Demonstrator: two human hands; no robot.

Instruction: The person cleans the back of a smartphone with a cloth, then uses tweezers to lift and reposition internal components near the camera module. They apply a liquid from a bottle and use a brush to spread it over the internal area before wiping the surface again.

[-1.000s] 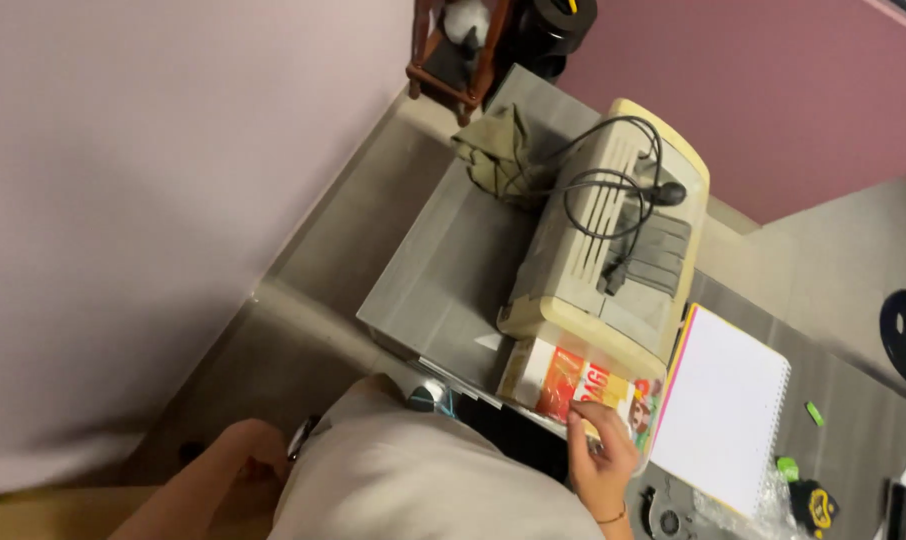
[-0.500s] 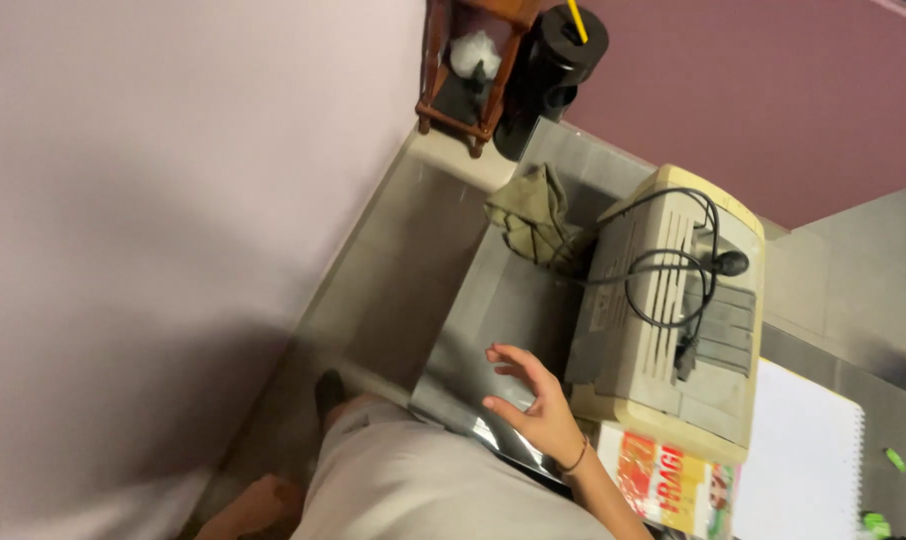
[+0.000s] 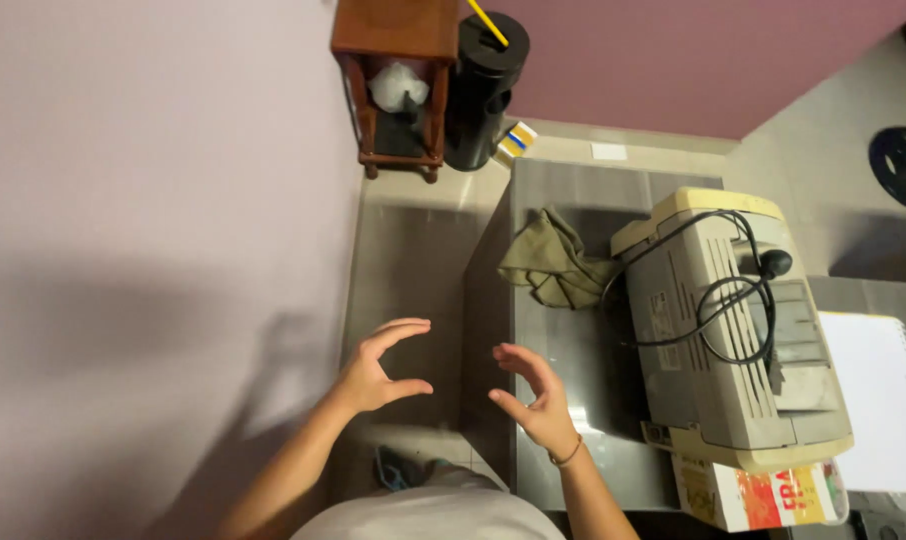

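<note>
The desk (image 3: 583,350), a dark glossy slab, is carrying nearly everything here and is reaching from the person's body out toward the far wall. Both grips are hanging at its near left corner, the edge running between them. Further along the top from the right grip, and out to its right, the printer (image 3: 728,330) is sitting flat, beige and grey, with its black cord (image 3: 718,295) coiled loosely on the lid, probably kept there so it does not trail off the side. A bright cardboard box (image 3: 758,495) is poking out from under the printer's near end, seemingly propping it. Right of the printer, a white spiral notebook (image 3: 878,400) is lying flat.

Beyond both grips, by the wall, a small wooden stand (image 3: 398,80) and a black bin (image 3: 485,90) are standing on the floor, the bin holding a yellow stick upright. Just past the right grip, an olive cloth (image 3: 553,260) is lying crumpled on the desk against the printer's left side, touching it.

The left hand (image 3: 378,370) is hovering over the floor beside the desk, released, fingers curled as a loose claw around nothing. The right hand (image 3: 533,395) is hovering over the desk's corner, likewise released and empty, palm turned toward the left one, so the two are facing each other with a gap between.
</note>
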